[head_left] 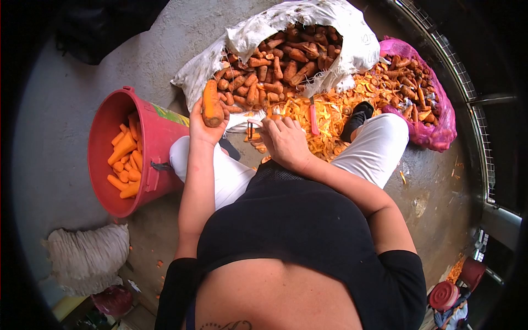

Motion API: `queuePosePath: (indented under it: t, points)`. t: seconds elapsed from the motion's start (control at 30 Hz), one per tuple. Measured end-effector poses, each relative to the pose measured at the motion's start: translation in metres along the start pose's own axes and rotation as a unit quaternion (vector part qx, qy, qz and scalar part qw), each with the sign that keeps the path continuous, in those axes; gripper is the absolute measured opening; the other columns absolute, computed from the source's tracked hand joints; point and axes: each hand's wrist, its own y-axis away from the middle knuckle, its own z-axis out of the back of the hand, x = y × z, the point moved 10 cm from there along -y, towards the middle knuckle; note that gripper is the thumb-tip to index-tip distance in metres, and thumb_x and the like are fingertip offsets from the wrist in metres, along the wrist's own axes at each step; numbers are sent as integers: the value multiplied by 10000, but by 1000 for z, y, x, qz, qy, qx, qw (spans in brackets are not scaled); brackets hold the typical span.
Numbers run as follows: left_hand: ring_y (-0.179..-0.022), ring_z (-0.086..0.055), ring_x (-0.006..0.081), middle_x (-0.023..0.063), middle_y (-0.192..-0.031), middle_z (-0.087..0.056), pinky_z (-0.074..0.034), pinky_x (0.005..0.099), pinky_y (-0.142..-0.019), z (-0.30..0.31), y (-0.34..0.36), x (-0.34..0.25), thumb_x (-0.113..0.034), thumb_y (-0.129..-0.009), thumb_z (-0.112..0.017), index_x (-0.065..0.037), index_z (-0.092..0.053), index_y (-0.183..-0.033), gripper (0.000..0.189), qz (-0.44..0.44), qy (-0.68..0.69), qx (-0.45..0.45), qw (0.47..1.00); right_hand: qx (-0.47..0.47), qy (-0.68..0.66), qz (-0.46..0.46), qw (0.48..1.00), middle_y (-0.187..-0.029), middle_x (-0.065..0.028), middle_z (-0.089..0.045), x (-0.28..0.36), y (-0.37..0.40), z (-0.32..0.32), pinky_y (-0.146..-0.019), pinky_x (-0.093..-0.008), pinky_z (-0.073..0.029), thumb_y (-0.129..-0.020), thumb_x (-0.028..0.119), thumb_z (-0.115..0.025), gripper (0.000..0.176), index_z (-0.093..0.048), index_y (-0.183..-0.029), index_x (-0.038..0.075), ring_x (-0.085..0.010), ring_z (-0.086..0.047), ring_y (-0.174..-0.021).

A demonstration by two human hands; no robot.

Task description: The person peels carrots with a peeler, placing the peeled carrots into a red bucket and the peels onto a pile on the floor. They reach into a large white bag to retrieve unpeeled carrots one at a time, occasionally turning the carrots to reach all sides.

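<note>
Concrete floor [60, 165], grey, wet-looking toward the right. One large white woven sack [360, 41], on its side, mouth open toward the person, filled with unpeeled carrots [291, 55]. One red plastic bucket [170, 129], tilted beside the person's left leg, its mouth facing left and holding peeled carrots [124, 148]. One pink sack [440, 132], open, at far right, containing brownish carrot pieces. One heap of carrot peelings [330, 118], with sliced ends, spread between the person's feet and against the white sack. One left hand [208, 124], raised near the bucket, its fingers wrapped around the lower part of a carrot. One right hand [286, 140], back uppermost, fingers close together and curled, thumb side gripping a peeler. One thick, partly peeled carrot [211, 104], upright in the left hand, bright orange with a browner butt end. One knife [314, 118], pink-handled, lying on the peelings. One peeler [254, 122], its head projecting toward the held carrot, apart from it.
</note>
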Motion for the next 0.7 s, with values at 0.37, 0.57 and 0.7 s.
queuePosePath:
  t: [0.37,0.57,0.7]
  points:
    - [-785,-603,202,99,-907,-602,-526,326,-650,-15,2,51,-424,-935,-470,-28,-547,-1111,440,108,-73,40,991,78,-300,-202,929,-808,-91,-671,-113,-25,-7,-711,-391,-450,-950,355,-481,326,-595,-1099,88,-200,-600,-762]
    - [-753,-594,211,92,-901,-593,-514,322,-631,-35,2,82,-414,-941,-461,-22,-520,-1174,460,105,-189,15,976,111,-284,-130,943,-694,-67,-659,-139,-56,27,-601,-331,-479,-952,435,-445,442,-671,-861,67,-200,-643,-650]
    - [-752,-594,215,96,-902,-589,-506,320,-615,-41,-6,109,-402,-944,-459,-28,-504,-1184,446,147,-215,13,965,64,-215,-149,963,-484,-30,-579,-150,-61,34,-534,-307,-474,-954,468,-419,589,-663,-596,68,-177,-606,-513]
